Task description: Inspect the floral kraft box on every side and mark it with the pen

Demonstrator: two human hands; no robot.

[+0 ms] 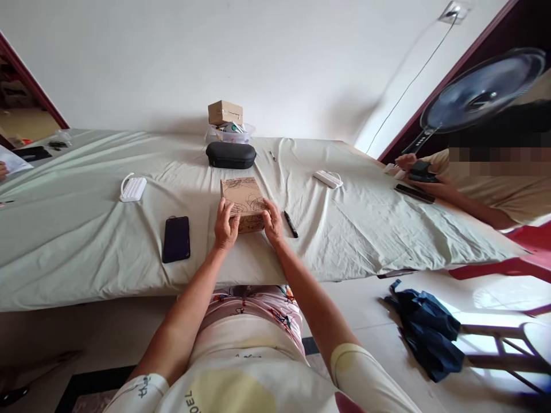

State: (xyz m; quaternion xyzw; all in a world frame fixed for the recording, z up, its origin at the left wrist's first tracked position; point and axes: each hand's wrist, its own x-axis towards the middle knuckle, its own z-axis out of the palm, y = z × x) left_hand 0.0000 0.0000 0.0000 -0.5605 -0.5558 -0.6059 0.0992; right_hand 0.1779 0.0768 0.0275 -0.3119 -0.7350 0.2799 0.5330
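Observation:
A small brown cardboard box [243, 192] with black scribbled lines lies on the cloth-covered table in front of me. My left hand [227, 225] grips its near left side, fingers on the top edge. On the near right corner, my right hand [272, 221] holds the same box, thumb toward the front face. Just right of that hand lies a black marker pen [291, 224]. A dark smartphone [176, 239] rests to the left of my left hand. The box's underside is hidden.
Behind the box sit a black zip case [231, 155] and a plastic bin [228, 136] topped by a cardboard box [225, 112]. White strapped devices lie left [134, 189] and right [328, 179]. At right, another person holds a dark object [422, 170] near a fan [484, 94].

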